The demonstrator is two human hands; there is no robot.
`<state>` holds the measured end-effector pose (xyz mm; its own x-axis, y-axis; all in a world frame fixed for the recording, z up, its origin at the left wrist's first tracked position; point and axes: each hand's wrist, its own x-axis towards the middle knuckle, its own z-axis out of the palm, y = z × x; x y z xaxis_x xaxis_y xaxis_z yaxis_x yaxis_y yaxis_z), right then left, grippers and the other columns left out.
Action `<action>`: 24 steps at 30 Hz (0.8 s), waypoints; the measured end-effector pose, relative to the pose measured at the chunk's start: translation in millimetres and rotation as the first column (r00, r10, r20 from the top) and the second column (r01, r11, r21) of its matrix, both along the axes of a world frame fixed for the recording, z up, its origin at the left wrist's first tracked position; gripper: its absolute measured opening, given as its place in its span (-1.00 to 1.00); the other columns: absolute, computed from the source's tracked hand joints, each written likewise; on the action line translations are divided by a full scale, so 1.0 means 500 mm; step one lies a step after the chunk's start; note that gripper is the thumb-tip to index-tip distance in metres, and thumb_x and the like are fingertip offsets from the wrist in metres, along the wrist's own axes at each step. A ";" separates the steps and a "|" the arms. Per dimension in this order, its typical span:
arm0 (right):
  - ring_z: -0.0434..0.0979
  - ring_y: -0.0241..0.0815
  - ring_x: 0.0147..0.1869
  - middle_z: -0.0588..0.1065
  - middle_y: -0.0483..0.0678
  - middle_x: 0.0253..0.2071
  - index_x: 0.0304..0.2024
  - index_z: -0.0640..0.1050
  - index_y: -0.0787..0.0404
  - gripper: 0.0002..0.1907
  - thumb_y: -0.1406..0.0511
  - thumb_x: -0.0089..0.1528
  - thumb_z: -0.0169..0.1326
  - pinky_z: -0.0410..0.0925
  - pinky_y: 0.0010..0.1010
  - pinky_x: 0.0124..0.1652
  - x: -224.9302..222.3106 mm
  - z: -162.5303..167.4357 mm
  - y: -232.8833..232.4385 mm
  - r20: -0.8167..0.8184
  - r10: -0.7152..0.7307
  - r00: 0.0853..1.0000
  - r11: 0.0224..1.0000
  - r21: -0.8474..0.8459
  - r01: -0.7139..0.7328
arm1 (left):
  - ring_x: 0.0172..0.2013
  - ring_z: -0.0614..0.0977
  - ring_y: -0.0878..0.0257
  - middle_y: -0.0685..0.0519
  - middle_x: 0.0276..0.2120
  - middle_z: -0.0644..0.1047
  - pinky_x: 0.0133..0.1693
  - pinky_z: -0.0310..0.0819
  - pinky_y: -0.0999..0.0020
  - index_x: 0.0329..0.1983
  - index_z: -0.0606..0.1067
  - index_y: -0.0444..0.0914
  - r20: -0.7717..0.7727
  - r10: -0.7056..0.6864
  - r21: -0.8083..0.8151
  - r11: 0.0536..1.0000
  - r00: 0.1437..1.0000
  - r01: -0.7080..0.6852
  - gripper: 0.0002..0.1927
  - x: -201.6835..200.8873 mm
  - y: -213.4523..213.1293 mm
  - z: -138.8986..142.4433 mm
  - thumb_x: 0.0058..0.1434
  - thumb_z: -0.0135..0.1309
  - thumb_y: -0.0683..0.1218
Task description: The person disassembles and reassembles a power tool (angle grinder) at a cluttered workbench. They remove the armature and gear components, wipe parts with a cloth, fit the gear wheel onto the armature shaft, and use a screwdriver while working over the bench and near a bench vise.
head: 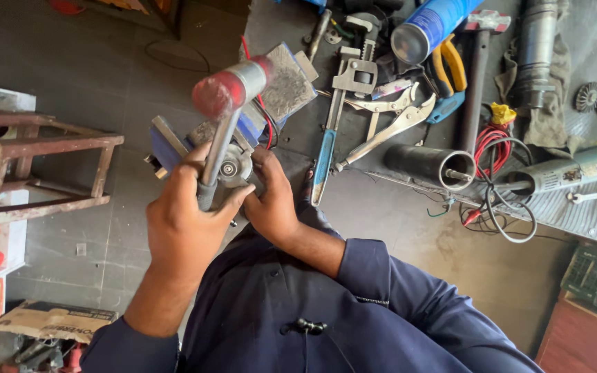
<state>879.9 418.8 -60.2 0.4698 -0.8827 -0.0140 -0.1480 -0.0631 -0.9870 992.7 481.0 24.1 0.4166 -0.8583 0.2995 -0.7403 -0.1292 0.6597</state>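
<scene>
On the grey workbench (395, 200), pliers (395, 121) lie above a dark floor (70, 62).

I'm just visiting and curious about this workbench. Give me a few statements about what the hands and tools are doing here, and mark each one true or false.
1. The left hand grips the handle of a hammer with a red face. True.
2. The hammer head rests flat on the bench. False: it is raised above the blue vise.
3. The right hand holds a small round metal part at the vise. True.
4. The yellow-handled pliers are in the right hand. False: they lie on the bench, untouched.
5. A blue spray can lies among the tools. True.
</scene>
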 end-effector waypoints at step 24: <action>0.51 -0.25 0.22 0.50 -0.04 0.08 0.19 0.42 0.30 -0.57 0.52 0.28 0.16 0.39 -0.34 0.25 -0.720 0.072 0.111 0.021 -0.311 0.950 0.903 0.318 0.288 | -0.16 0.71 0.01 -0.07 0.00 0.61 -0.23 0.59 0.23 0.02 0.41 -0.29 -0.120 -0.680 0.075 0.720 0.723 0.689 -0.43 -0.486 -0.179 0.246 0.01 0.42 -0.06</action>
